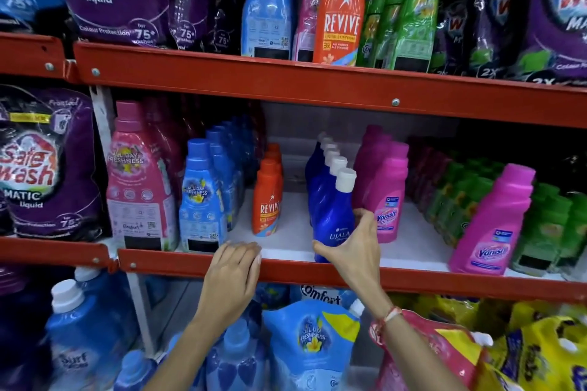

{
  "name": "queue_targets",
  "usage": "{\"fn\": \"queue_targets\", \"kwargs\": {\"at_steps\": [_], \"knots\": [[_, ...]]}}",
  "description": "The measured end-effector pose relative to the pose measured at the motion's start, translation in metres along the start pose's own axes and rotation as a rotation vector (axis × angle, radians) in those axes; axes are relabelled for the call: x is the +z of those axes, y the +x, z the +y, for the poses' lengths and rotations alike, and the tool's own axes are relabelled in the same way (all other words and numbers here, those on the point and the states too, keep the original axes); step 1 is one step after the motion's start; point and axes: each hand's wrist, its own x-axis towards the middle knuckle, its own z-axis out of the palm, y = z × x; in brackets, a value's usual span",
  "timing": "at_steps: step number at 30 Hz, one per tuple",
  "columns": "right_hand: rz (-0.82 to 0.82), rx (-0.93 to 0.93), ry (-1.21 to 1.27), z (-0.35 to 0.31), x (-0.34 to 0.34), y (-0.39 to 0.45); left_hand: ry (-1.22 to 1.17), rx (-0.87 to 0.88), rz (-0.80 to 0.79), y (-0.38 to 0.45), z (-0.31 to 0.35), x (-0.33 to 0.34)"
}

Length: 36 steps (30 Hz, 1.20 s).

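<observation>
A dark blue Ujala bottle (332,216) with a white cap stands at the front of a row of like bottles on the middle shelf (286,267). My right hand (355,247) grips its lower part, thumb on the left side and fingers round the right. My left hand (233,273) rests on the red front edge of the shelf with fingers curled over the lip, holding no bottle. Left of the gap stands an orange Revive bottle (266,203).
Pink Vanish bottles (386,197) and green bottles (546,225) stand right of the Ujala row. Blue (200,197) and pink (136,181) fabric conditioner bottles stand left. Purple pouches hang at far left. Refill pouches (311,343) fill the shelf below my arms.
</observation>
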Motion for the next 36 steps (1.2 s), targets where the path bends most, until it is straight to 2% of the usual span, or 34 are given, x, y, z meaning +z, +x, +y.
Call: {"fn": "queue_targets", "kwargs": {"at_steps": [11, 14, 19, 23, 26, 31, 36], "knots": [[-0.074, -0.047, -0.006, 0.002, -0.005, -0.002, -0.040, -0.059, 0.023, -0.002, 0.004, 0.002], [0.080, -0.132, -0.004, -0.012, -0.018, -0.006, -0.043, -0.057, 0.044, -0.001, 0.006, 0.001], [0.412, -0.424, 0.137, -0.070, -0.052, 0.009, -0.022, -0.052, 0.065, -0.001, 0.007, 0.002], [0.548, -0.566, 0.157, -0.126, -0.079, 0.035, -0.013, -0.049, 0.067, 0.001, 0.006, 0.002], [0.566, -0.567, 0.162, -0.162, -0.090, 0.058, -0.011, -0.044, 0.060, 0.001, 0.004, 0.003], [0.495, -0.513, 0.072, -0.201, -0.090, 0.090, -0.018, -0.013, 0.073, 0.000, -0.001, 0.007], [0.389, -0.358, -0.082, -0.213, -0.088, 0.113, -0.027, 0.005, 0.111, 0.001, -0.003, 0.009]]}}
